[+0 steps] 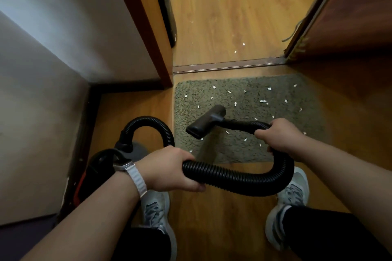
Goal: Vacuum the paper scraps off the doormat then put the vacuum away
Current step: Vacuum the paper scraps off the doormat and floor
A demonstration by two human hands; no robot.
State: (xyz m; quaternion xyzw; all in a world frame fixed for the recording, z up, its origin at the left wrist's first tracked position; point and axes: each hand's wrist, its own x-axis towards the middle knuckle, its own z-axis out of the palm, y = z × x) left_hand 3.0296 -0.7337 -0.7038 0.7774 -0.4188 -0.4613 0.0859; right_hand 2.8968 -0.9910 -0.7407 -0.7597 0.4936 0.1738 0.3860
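A person's 2 hands grip a black ribbed vacuum hose [229,178]: the left hand [169,168] clenched around its middle, the right hand [280,135] grasping it near the brush nozzle [206,122], which hangs over a grey-green doormat [297,133] strewn with white paper scraps [263,101]; the vacuum body [99,167] sits left.

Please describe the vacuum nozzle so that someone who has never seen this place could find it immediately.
Find the grey-green doormat on the wooden floor before the door threshold, dotted with white paper scraps. Over its near left part is the vacuum nozzle, a dark T-shaped bar. It alone ends the ribbed black hose.
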